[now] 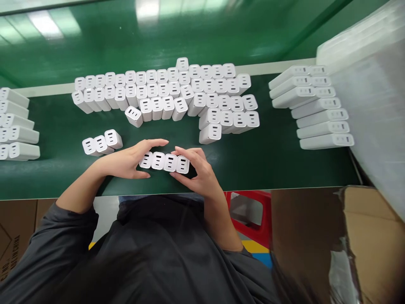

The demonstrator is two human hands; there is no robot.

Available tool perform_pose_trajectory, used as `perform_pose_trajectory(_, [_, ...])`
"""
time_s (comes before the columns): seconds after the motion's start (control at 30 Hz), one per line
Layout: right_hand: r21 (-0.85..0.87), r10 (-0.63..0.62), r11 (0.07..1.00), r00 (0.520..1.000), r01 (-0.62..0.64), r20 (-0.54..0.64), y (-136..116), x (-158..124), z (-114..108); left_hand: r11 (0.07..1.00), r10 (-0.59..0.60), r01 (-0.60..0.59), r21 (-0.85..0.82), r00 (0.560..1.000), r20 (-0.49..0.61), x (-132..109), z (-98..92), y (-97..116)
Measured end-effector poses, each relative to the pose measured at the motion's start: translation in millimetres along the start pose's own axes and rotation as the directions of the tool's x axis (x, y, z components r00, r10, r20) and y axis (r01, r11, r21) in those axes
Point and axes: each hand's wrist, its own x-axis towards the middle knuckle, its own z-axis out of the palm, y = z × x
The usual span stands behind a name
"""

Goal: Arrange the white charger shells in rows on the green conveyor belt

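Observation:
Between my two hands sits a row of several small white chargers (164, 162), port faces up, near the front edge of the green table (268, 160). My left hand (129, 160) cups the row's left end, fingers curved over the top. My right hand (198, 169) presses against the right end, fingers wrapped round it. A short row of three chargers (101, 143) lies just left of my left hand. Behind my hands a large cluster of chargers (177, 95) stands in loose rows.
Long rows of chargers lie stacked at the right (316, 107) and at the left edge (17, 124). A wrapped white stack (370, 97) rises at far right. Below the table edge are a red stool (249, 215) and cardboard boxes (370, 236).

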Motion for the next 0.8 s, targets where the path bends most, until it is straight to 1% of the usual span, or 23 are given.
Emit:
perform_pose_trajectory(0.1, [-0.007, -0.021, 1.000, 1.000, 0.021, -0.009, -1, 1, 1, 1.000, 0.000, 0.000, -0.007, 1.000, -0.009, 1, 2.1, 0])
perform_pose_trajectory(0.2, [-0.010, -0.047, 0.999, 0.999, 0.047, -0.022, 0, 1, 1, 1.000, -0.002, 0.002, 0.007, 0.998, -0.058, 5, 7.8, 1])
perform_pose_trajectory(0.4, [-0.060, -0.042, 0.997, 0.997, 0.038, -0.059, 3, 1, 4, 0.992, 0.048, -0.032, 0.119, 0.990, -0.135, 13, 22.4, -2])
perform_pose_trajectory(0.47, [-0.071, -0.057, 0.996, 0.997, 0.054, -0.051, 4, 1, 5, 0.983, 0.076, -0.047, 0.178, 0.984, -0.162, 14, 25.1, -6])
perform_pose_trajectory(0.53, [-0.089, -0.073, 0.994, 0.996, 0.069, -0.044, 5, 2, 7, 0.961, 0.094, -0.035, 0.275, 0.974, -0.206, 14, 27.0, -8])
perform_pose_trajectory(0.67, [-0.135, -0.098, 0.987, 0.995, 0.092, -0.038, 4, 4, 10, 0.874, 0.154, 0.019, 0.486, 0.937, -0.312, 14, 31.3, -5])
perform_pose_trajectory(0.8, [-0.156, -0.083, 0.985, 0.996, 0.079, -0.018, 3, 4, 12, 0.827, 0.214, 0.027, 0.562, 0.909, -0.359, 14, 38.5, -2])
